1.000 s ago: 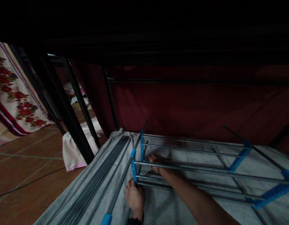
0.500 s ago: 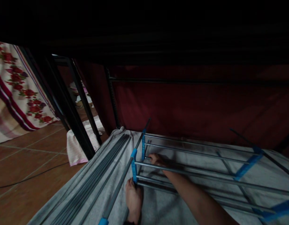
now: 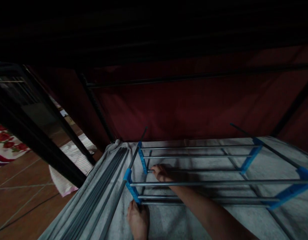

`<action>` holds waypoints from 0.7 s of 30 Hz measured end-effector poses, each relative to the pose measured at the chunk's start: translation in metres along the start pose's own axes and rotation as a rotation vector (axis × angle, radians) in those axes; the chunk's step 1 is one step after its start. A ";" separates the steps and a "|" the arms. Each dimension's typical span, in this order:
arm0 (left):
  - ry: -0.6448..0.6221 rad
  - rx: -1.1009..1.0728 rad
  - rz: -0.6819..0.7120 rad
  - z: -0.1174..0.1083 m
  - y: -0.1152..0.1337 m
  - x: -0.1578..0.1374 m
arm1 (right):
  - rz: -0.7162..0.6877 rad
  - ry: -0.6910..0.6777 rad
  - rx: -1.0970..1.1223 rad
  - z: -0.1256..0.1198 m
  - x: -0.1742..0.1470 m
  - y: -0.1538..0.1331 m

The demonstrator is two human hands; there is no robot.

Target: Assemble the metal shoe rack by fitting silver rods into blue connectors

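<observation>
A rack frame of grey metal tubes (image 3: pixel 219 182) and blue plastic connectors lies on the grey cloth. My left hand (image 3: pixel 137 218) is closed at the lower end of the near-left blue connector (image 3: pixel 132 190); its fingertips are partly hidden. Reaching between the tubes, my right hand (image 3: pixel 160 172) grips the left end of a low rear tube (image 3: pixel 206 171), close to the far-left blue connector (image 3: pixel 143 160). On the right side, more blue connectors (image 3: pixel 250 159) join the tubes to a long slanting pole (image 3: pixel 279 153).
Several loose grey tubes (image 3: pixel 99 191) lie bundled along the left side of the cloth (image 3: pixel 166 223). A dark red curtain (image 3: pixel 181 110) hangs behind, with black metal posts (image 3: pixel 41 140) to the left. Dark structure hangs overhead. Striped cloth (image 3: pixel 61 170) drapes near the tiled floor.
The view has swung to the right, so the scene sits further left. The frame's right end has turned and now sits more level. Both hands stay at the left-end connectors.
</observation>
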State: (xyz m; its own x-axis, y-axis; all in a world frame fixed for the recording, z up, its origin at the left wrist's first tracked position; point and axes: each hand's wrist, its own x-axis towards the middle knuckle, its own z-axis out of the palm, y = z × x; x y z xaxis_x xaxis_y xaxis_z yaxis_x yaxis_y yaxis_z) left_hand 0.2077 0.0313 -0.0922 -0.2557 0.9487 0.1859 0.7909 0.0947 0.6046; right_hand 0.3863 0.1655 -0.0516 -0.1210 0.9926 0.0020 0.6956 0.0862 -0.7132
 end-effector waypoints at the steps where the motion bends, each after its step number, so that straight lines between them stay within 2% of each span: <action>1: -0.002 -0.030 0.015 0.000 -0.002 0.001 | -0.007 0.006 0.005 0.001 0.000 0.001; 14: 0.059 -0.085 0.060 0.012 -0.018 0.003 | -0.038 0.049 -0.005 0.020 0.003 0.010; 21: 0.085 -0.073 0.067 0.017 -0.020 0.002 | -0.141 0.130 -0.016 0.027 0.006 0.015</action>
State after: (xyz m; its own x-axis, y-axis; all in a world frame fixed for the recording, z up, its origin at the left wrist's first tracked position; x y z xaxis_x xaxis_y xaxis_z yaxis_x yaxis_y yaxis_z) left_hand 0.2004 0.0361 -0.1168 -0.2525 0.9229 0.2907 0.7658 0.0070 0.6430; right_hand 0.3767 0.1708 -0.0808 -0.1260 0.9732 0.1926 0.6894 0.2254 -0.6884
